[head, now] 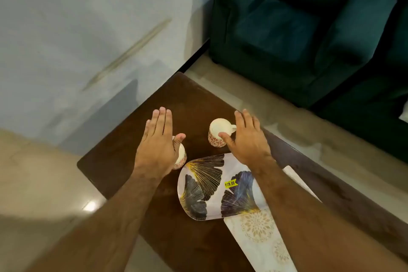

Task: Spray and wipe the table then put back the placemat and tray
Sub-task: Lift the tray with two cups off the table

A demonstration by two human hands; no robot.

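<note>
The dark brown bench (194, 104) carries a white tray (217, 185) with black-and-gold leaves, a cream placemat (258, 234) with beige medallions, and white mugs (217, 132) with red florals.

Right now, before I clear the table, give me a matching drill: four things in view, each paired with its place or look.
1. tray
2. placemat
3. left cup
4. right cup

a. partly hidden under the left hand
b. carries a yellow price sticker
c. pale, with gold medallions, under the tray's near end
d. handle toward the right hand

Pairs: 1-b, 2-c, 3-a, 4-d

Left hand (157, 139), right hand (247, 137) flat-fingered above two cups; tray (212, 185) on placemat (258, 234).
</note>
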